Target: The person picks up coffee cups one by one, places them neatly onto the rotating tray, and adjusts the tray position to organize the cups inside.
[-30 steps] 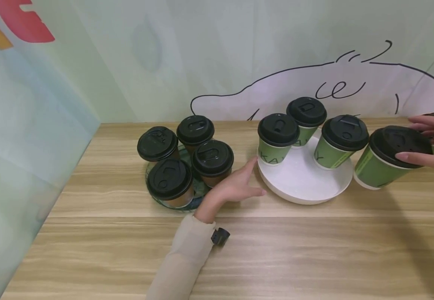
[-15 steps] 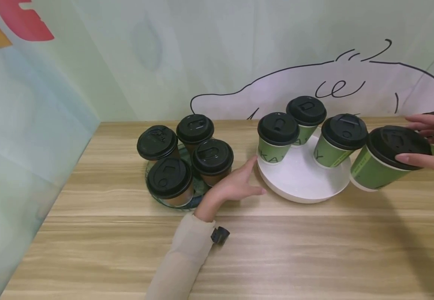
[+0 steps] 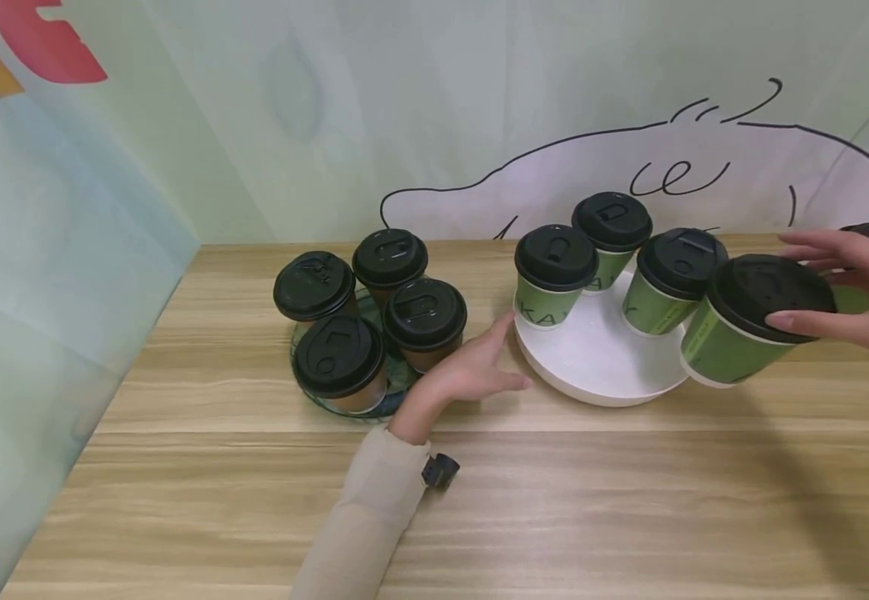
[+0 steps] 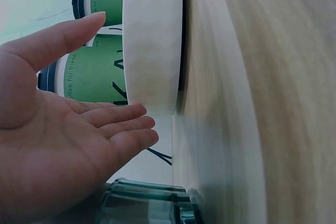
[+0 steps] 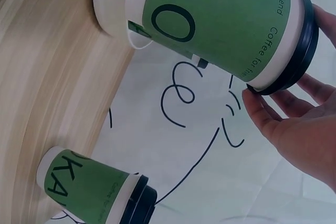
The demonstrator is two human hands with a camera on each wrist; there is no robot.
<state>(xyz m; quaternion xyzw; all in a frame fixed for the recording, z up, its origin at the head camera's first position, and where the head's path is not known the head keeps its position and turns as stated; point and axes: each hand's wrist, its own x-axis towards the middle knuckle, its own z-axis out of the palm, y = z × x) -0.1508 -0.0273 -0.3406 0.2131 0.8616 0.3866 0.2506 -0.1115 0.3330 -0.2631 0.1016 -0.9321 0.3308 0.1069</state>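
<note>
My right hand [image 3: 854,292] grips a green paper coffee cup [image 3: 734,343] by its black lid, thumb in front and fingers behind. The cup tilts, its base at the right rim of a white round tray [image 3: 599,385]. On that tray stand three smaller-looking green lidded cups: one at left [image 3: 546,307], one at back [image 3: 614,268], one at right [image 3: 651,307], which the held cup overlaps. My left hand [image 3: 475,367] reaches to the tray's left side, fingers straight and thumb apart; in the left wrist view its fingertips [image 4: 137,109] lie right at the tray wall.
To the left, several brown cups with black lids, one in front [image 3: 340,367], stand on a glass plate [image 3: 385,410]. Another green cup [image 5: 86,187] stands on the table beyond my right hand. A printed backdrop [image 3: 441,108] rises behind the wooden table [image 3: 554,500].
My right hand has moved left with the cup, bringing its base to the tray's edge. The tray's right-hand cup has shifted slightly left. My left hand stays in place.
</note>
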